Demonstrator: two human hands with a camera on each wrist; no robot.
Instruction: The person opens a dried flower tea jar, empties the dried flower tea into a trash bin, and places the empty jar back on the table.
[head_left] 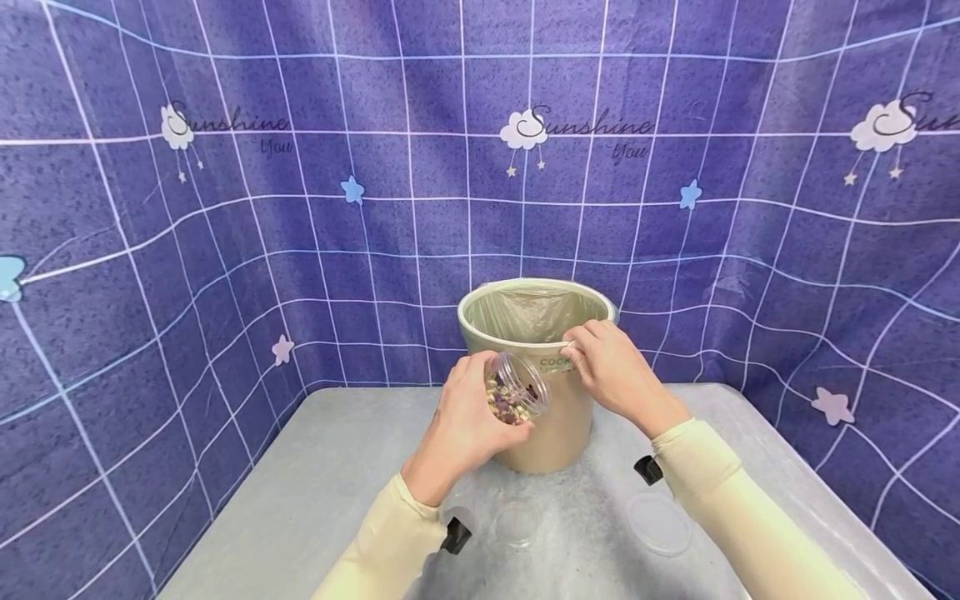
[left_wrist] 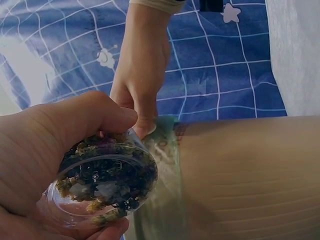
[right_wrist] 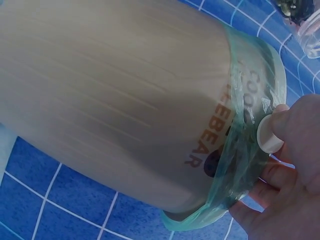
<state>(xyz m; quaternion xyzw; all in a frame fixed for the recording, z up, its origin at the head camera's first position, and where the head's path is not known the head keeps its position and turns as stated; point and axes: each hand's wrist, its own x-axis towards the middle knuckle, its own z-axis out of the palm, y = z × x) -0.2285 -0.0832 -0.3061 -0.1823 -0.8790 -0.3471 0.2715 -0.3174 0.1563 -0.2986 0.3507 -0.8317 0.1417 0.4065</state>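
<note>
My left hand [head_left: 468,417] grips a clear plastic jar [head_left: 517,387] and holds it tilted, mouth toward the right, in front of the trash can [head_left: 543,433]. Dried flower tea [left_wrist: 110,185], yellowish and dark purple, lies inside the jar. The tan can has a pale rim and is lined with a thin greenish translucent bag [right_wrist: 240,105] folded over its edge. At the front right of the rim, my right hand [head_left: 611,367] pinches the edge, with its thumb on a small white rounded piece [right_wrist: 270,135]. Whether that piece belongs to the rim, I cannot tell.
On the grey table [head_left: 300,500] in front of the can lie a clear round lid [head_left: 517,523] and a larger clear disc [head_left: 660,523] by the right sleeve. A purple-blue checked curtain [head_left: 420,167] surrounds the table at the back and sides.
</note>
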